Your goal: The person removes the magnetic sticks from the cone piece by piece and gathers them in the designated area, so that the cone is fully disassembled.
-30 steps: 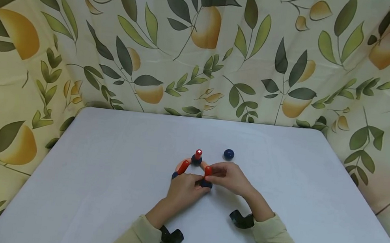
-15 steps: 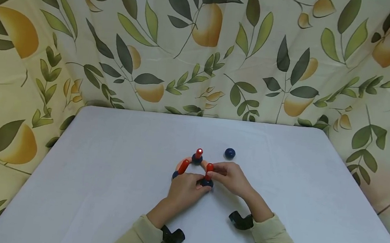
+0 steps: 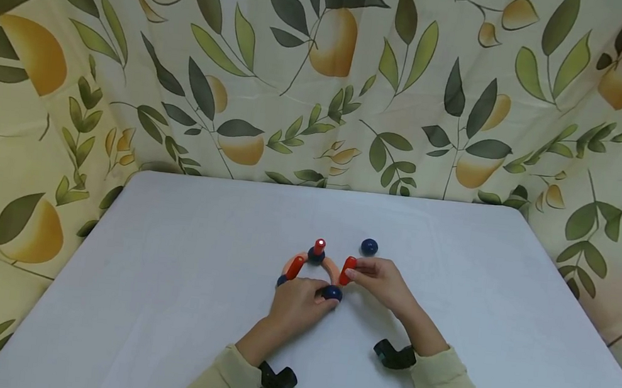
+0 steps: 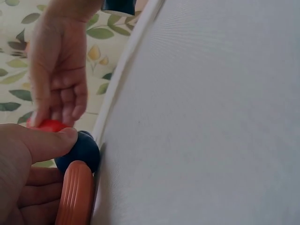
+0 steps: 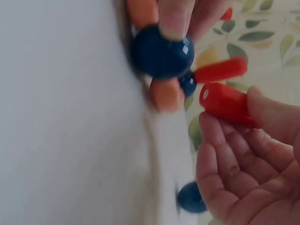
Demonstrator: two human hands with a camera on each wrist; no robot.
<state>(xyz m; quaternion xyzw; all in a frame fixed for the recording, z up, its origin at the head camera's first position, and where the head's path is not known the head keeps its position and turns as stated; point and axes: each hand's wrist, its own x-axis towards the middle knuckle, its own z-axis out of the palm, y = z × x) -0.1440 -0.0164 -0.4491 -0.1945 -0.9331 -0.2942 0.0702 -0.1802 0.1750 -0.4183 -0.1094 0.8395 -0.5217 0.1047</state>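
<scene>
White tabletop (image 3: 198, 239) | left hand (image 3: 295, 305) pinching glossy blue ball (image 3: 333, 293) | right hand (image 3: 385, 284) pinching cylindrical red peg (image 3: 346, 270)

Spreads flat as a white tabletop (image 3: 198, 239); hangs behind and at both sides as a leaf-and-fruit-print backdrop (image 3: 298, 101), seemingly cloth.

Behind and flanking white, round-cornered worktop (image 3: 199, 226): cream fabric drapes (image 3: 275, 98), lightly creased, printed in green and yellow-orange. Lit softly, rather dim.

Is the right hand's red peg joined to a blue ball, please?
No, the right hand holds the red peg with its white-marked end free.
</scene>
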